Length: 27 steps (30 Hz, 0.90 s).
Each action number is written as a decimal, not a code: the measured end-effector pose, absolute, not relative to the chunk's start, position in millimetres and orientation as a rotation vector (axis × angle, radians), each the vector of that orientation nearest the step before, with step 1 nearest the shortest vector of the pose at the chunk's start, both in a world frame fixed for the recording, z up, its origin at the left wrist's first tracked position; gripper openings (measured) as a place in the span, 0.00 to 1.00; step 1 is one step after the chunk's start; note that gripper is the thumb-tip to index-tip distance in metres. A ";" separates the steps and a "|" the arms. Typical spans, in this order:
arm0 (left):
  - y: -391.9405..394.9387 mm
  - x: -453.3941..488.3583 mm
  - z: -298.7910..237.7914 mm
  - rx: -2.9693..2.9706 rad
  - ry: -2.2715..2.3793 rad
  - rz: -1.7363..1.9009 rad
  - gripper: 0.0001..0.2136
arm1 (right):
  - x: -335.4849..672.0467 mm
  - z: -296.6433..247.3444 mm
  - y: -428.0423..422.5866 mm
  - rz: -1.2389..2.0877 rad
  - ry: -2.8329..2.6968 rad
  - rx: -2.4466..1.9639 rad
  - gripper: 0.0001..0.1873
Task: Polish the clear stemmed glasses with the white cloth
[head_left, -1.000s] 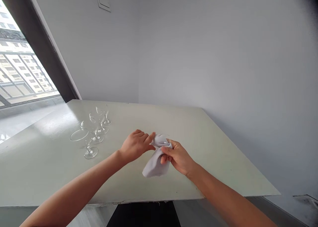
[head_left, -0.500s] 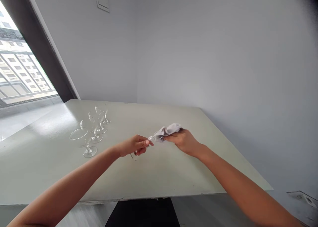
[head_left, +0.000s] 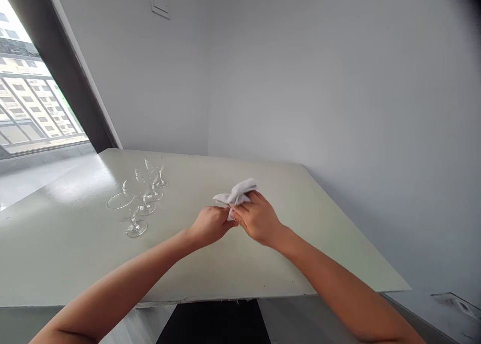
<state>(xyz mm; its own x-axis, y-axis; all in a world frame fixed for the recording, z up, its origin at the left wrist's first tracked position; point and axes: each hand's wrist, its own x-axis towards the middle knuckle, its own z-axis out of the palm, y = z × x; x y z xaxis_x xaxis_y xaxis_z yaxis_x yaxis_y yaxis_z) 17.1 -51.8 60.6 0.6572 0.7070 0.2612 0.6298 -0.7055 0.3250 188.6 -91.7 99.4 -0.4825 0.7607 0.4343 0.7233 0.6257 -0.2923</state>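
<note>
Both of my hands meet above the middle of the table. My right hand is closed on a crumpled white cloth, which sticks up past the fingers. Beside it, almost touching, my left hand is curled with its thumb toward the cloth. The stemmed glass it gripped half a second ago is now hidden behind the fingers and cloth. To the left, a row of clear stemmed glasses runs away from me, the nearest glass standing upright on its foot.
The pale, glossy table has its front edge just before me and its right edge near a grey wall. A dark window frame rises at left. Below the front edge is something black.
My right hand has brought the cloth leftward and down against my left hand. My left hand has turned over slightly, and the glass foot that showed beneath it is out of sight.
</note>
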 end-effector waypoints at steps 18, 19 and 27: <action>-42.8 55.7 75.7 1.415 0.829 1.052 0.24 | 148.5 63.6 -73.2 0.348 -1.558 -1.002 0.24; -42.7 57.3 78.2 1.327 0.783 1.050 0.26 | 149.7 63.9 -71.9 0.194 -1.649 -1.025 0.24; -25.8 61.1 77.5 1.010 0.791 1.075 0.29 | 154.5 68.9 -69.0 -0.042 -1.862 -1.129 0.15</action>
<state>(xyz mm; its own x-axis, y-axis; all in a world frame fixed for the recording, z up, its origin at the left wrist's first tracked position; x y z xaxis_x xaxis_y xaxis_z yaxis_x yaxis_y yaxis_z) 61.1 -25.8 77.5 0.2987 0.9534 -0.0423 -0.3249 0.1432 0.9348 154.5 -69.0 68.9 -0.1482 0.6800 0.7180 0.7114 0.5776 -0.4002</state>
